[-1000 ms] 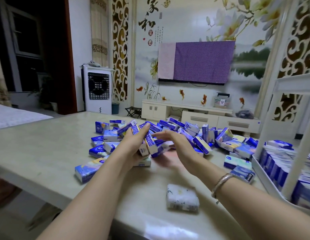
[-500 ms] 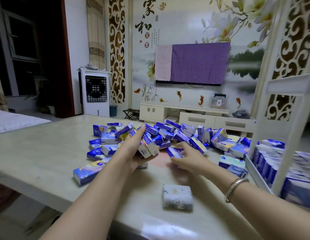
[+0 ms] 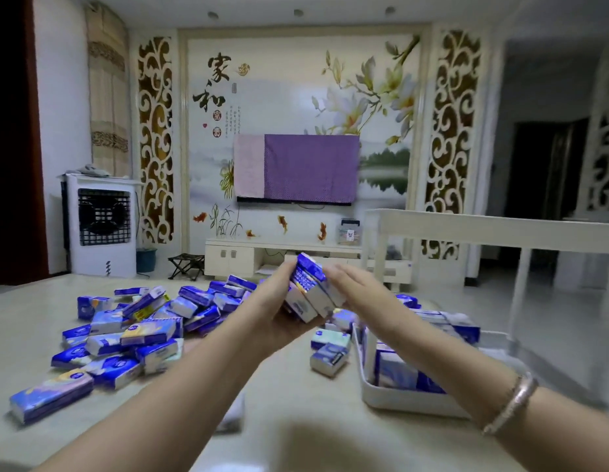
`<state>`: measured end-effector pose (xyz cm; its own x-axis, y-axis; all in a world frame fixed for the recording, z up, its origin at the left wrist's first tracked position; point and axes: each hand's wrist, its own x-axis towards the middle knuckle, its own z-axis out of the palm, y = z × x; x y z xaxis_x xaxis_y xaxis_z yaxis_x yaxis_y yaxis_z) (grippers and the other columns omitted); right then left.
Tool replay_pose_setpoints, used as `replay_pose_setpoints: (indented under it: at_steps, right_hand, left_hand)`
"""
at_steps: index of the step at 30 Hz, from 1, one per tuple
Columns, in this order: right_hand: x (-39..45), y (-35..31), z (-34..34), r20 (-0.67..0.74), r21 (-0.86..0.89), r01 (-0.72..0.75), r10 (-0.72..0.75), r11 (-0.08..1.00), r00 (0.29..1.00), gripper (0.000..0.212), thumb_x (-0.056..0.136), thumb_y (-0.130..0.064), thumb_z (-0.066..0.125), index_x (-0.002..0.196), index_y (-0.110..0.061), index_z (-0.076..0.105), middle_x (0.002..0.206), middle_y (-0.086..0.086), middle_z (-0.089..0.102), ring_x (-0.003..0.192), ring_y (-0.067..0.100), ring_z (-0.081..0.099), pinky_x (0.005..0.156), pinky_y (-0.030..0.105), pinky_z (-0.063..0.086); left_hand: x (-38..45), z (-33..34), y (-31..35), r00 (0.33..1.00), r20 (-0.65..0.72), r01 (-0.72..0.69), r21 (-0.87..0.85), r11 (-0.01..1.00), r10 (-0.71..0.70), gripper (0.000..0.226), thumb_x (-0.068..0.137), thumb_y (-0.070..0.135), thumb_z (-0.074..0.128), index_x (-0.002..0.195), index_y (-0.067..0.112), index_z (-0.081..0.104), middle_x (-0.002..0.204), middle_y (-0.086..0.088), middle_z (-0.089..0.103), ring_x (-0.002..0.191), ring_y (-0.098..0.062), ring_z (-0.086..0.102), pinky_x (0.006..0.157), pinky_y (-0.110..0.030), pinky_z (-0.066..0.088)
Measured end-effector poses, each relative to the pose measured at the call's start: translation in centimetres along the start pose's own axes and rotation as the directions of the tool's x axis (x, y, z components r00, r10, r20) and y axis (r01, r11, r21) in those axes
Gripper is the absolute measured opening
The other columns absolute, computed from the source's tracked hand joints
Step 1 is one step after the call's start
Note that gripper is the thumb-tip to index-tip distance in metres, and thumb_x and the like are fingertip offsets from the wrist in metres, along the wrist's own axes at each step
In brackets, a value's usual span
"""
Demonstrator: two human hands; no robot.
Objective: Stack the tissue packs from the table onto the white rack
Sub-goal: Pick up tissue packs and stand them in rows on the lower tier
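Beige table [image 3: 296, 437], tissue packs [image 3: 139, 332] heaped at left. Left hand [image 3: 279, 308] clamped on held packs [image 3: 310, 294] above the table; right hand [image 3: 356, 287], fingers straight, touches them. White rack [image 3: 398, 400] at right, partly filled.

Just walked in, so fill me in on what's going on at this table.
A person is moving tissue packs to the white rack. The left hand grips a bundle of packs held above the table, and the right hand steadies it. A big pile remains on the table; the rack's bottom tray already holds several packs.
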<state>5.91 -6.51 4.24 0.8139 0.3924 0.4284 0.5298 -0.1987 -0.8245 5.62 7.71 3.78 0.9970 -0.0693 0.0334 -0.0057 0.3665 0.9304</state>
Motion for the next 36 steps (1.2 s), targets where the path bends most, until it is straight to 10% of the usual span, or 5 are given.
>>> replay_pose_setpoints:
  at_steps: [8,14,19,28,36]
  right_hand:
    - [-6.4,1.0,-7.6,-0.224,-0.276,0.024,-0.089,0.961,0.971,0.055,0.069,-0.026,0.070,0.108,-0.043,0.036,0.102,-0.005,0.063,0.091,0.011,0.063,0.075,0.028,0.053]
    - [-8.1,3.2,-13.7,-0.479,-0.146,-0.131,0.046,0.981,0.877,0.054,0.078,-0.014,0.071,0.114,-0.023,0.031,0.096,-0.006,0.061,0.081,0.006,0.062,0.060,0.020,0.050]
    - [-8.1,7.3,-20.8,-0.564,-0.037,-0.400,0.311,0.916,0.765,0.040,0.079,-0.004,0.064,0.113,-0.010,0.044,0.106,0.011,0.061,0.092,0.024,0.061,0.076,0.037,0.052]
    - [-5.1,13.8,-22.0,-0.256,-0.542,-0.561,0.513,0.625,0.819,0.059,0.075,-0.012,0.063,0.128,-0.015,0.036,0.110,0.002,0.054,0.088,0.012,0.056,0.063,0.022,0.048]
    - [-5.1,18.3,-19.8,-0.305,-0.205,-0.626,0.559,0.752,0.771,0.095,0.082,-0.002,0.067,0.149,-0.017,0.002,0.137,0.013,0.045,0.123,0.026,0.049,0.091,0.031,0.050]
  left_hand:
    - [-0.6,10.8,-1.0,0.947,0.298,0.099,0.081,0.992,-0.119,0.030,0.093,0.026,0.038,0.099,0.008,0.061,0.086,-0.010,0.064,0.074,-0.021,0.059,0.068,-0.029,0.048]
    - [1.8,15.4,-3.7,0.913,0.324,0.104,0.406,0.908,-0.249,0.048,0.096,0.055,0.035,0.093,0.014,0.062,0.094,-0.006,0.061,0.086,-0.021,0.053,0.082,-0.030,0.036]
    - [4.5,16.3,-6.4,0.973,0.221,-0.231,0.887,0.401,0.072,0.045,0.099,0.045,0.035,0.137,0.021,0.045,0.135,-0.003,0.051,0.096,-0.016,0.052,0.080,-0.024,0.039]
    - [10.8,13.4,-11.9,0.964,0.264,-0.264,0.957,-0.123,-0.012,0.039,0.099,0.034,0.031,0.134,0.028,0.048,0.147,0.000,0.040,0.139,-0.028,0.030,0.114,-0.050,0.020]
    - [11.9,12.8,-12.6,0.969,0.241,-0.246,0.956,-0.159,-0.050,0.051,0.100,0.045,0.022,0.150,0.035,0.021,0.160,0.005,0.011,0.148,-0.022,0.004,0.117,-0.050,0.006]
